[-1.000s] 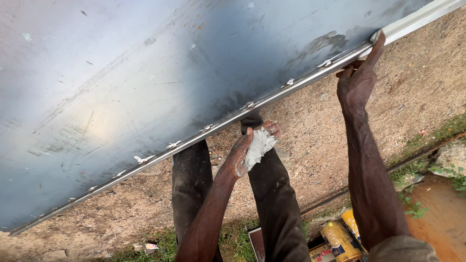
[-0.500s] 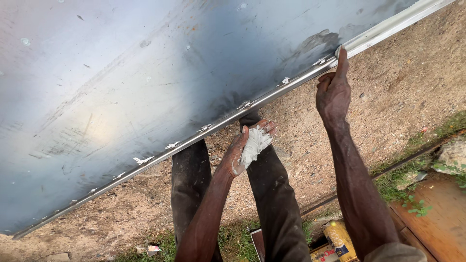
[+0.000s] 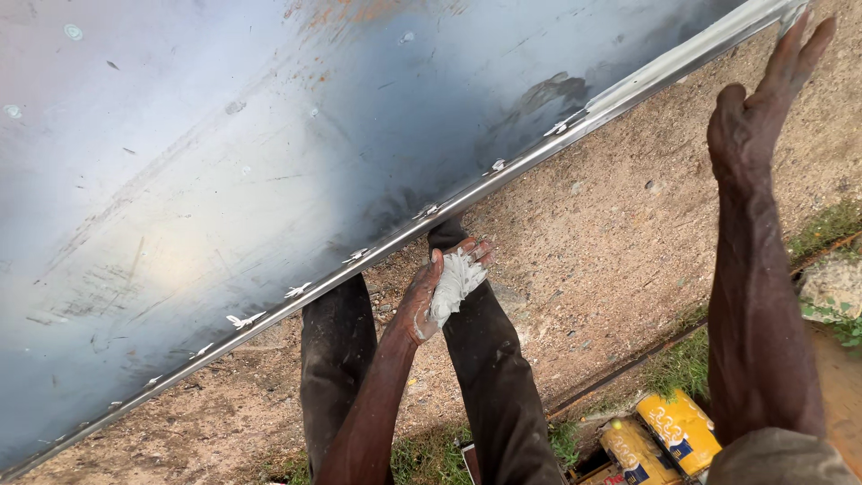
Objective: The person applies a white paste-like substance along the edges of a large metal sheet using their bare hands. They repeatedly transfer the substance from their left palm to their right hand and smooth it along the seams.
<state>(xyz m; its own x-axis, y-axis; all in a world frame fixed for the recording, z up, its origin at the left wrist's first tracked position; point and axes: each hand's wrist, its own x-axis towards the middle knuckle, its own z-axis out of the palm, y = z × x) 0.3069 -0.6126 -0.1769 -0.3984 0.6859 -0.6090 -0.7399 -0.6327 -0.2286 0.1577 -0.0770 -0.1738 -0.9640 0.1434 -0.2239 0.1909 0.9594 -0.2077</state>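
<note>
Left hand (image 3: 440, 292) gripping white putty (image 3: 456, 280), metal sheet (image 3: 269, 162) above dirt ground (image 3: 611, 269)

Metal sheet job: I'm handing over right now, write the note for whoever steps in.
Left hand: closed around a lump of white putty, just below the metal sheet edge.
Right hand: open, empty, fingers spread, reaching up by the sheet's folded edge strip; contact cannot be told.
Done: white dabs sit at intervals along the seam, from lower left up to near the dark smudge.
Left: the strip beyond the last dab looks bare.
Yellow cans lie on the ground at lower right.
</note>
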